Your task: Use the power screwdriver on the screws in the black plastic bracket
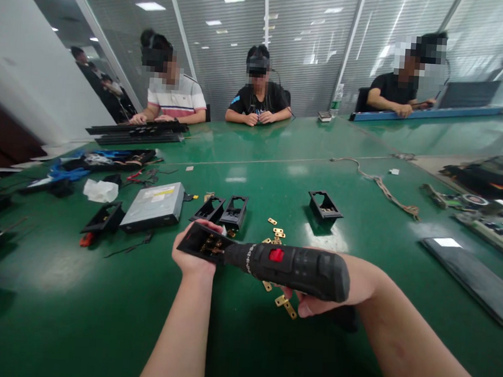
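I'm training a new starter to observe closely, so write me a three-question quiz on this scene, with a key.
1. Which hand holds the driver?
2. True or false: gold-coloured plates lie on the table.
3. The driver's tip reaches into: A) a bottle; B) a black box; C) a shoe.

Key:
1. The right hand.
2. True.
3. B, held in the left hand.

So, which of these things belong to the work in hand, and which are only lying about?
Work in hand:
black housing, in the left hand
power screwdriver, in the right hand
likely the brass plates
likely the other housings

Probably just lying about:
silver disc drive
crumpled white wad
water bottle
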Demonstrator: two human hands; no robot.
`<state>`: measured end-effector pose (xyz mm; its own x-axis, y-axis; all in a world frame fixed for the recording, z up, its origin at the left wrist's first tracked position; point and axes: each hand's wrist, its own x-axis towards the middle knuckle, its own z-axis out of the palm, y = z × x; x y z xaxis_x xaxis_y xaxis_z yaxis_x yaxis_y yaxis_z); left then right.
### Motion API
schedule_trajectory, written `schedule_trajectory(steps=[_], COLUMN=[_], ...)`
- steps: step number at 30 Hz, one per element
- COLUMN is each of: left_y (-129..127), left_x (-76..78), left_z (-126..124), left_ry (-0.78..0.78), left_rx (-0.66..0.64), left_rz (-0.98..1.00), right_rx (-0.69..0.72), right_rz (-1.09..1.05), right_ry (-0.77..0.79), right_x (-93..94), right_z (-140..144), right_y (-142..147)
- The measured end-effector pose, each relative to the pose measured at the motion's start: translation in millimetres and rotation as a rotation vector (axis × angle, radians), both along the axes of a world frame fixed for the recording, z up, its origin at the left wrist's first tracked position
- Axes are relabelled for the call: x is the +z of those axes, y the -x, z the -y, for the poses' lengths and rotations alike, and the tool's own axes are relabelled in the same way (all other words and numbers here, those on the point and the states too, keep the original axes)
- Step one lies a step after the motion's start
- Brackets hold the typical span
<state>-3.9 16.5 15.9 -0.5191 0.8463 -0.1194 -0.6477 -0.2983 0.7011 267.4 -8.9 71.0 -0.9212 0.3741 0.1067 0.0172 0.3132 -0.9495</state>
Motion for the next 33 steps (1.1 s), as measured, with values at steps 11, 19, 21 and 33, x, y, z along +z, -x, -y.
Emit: schedule_trajectory(steps=[11,19,21,33], left_y=[26,42,43,37], left_x=[14.5,0.7,-2.1,-0.9], left_z=[-2,-2,-3,-6], left_ry=[0.02,0.038,0.034,-0.017], left_rx=[0.07,-0.06,-0.12,-0.368], left_rz=[0.115,0.183,0.193,0.207], right_rx=[-0.338,-0.308,-0.31,-0.307], right_rz=[0.039,0.049,0.05,0.082], right_ry=[0.111,0.164,0.182,0.302], right_x=[38.7,20.8,18.4,-5.1], right_z=[65,93,100,118], right_y=[72,109,116,129])
